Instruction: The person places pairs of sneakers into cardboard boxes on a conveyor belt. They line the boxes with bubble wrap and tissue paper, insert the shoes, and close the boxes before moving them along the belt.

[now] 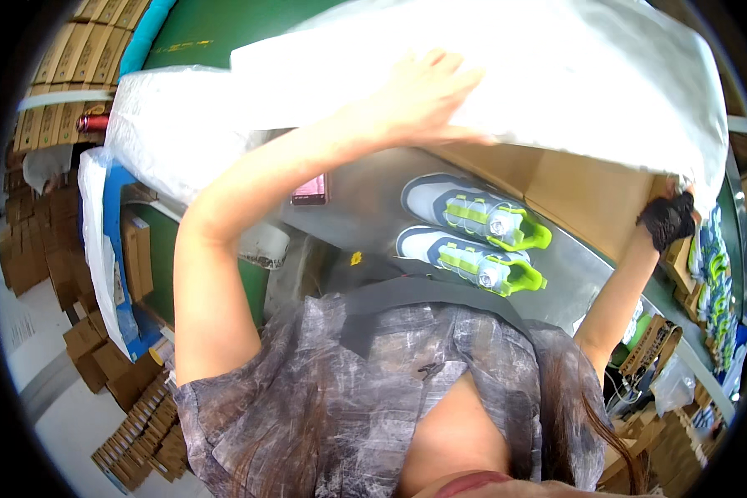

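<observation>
A large white sheet (573,75), paper or thin plastic, spreads over the far side of the work surface and partly covers an open brown cardboard box (589,199). My bare left hand (432,95) lies on the sheet with its fingers spread and its thumb along the near edge. On the right, my right hand (668,221), in a black glove, is closed on the sheet's corner beside the box. Between my arms a pair of white and grey sneakers (473,236) with bright green trim rests on the metal tabletop (353,220). The sheet hides much of the box.
A phone (310,191) lies left of the sneakers. Clear plastic wrap (174,124) bulges at the left, above a blue-edged frame (124,290). Stacked cartons (83,50) stand far left, with more boxes (141,432) below. More shoes (712,274) line the right side.
</observation>
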The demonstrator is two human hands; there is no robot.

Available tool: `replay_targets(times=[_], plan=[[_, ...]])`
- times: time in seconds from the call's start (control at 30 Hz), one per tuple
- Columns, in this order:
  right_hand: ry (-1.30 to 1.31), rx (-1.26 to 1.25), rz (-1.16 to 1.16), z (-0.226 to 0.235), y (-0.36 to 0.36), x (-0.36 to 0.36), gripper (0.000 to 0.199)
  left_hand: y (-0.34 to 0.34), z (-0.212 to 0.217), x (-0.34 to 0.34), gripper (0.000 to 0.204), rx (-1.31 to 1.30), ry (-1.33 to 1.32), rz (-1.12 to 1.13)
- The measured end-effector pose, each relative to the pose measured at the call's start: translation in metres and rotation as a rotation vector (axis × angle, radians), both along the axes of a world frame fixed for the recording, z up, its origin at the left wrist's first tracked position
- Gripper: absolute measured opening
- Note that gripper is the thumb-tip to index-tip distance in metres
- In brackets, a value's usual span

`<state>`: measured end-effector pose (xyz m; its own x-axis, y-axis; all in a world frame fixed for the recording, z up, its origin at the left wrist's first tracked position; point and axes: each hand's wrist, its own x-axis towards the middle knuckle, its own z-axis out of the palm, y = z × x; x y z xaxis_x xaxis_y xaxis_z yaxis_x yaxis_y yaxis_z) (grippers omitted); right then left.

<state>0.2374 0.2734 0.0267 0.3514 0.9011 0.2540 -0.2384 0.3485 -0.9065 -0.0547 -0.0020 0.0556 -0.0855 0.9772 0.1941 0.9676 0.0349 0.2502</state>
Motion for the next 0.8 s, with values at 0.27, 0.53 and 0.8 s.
replay_targets(times=[0.27, 0.53, 0.8], plan=[[-0.524, -0.081, -0.44, -0.044, 0.005, 0.144, 0.031, -0.028, -0.099, -0.05, 0.043, -0.159, -0.019, 0.411], [-0.553, -0.555, -0.226, -0.069, -0.06, 0.212, 0.073, -0.023, -0.15, -0.11, 0.089, 0.175, -1.658, 1.38], [-1.646, 0.661, 1.013, -0.043, -0.252, 0.075, 0.03, -0.003, -0.184, -0.062, 0.038, 0.283, -1.902, 0.798]])
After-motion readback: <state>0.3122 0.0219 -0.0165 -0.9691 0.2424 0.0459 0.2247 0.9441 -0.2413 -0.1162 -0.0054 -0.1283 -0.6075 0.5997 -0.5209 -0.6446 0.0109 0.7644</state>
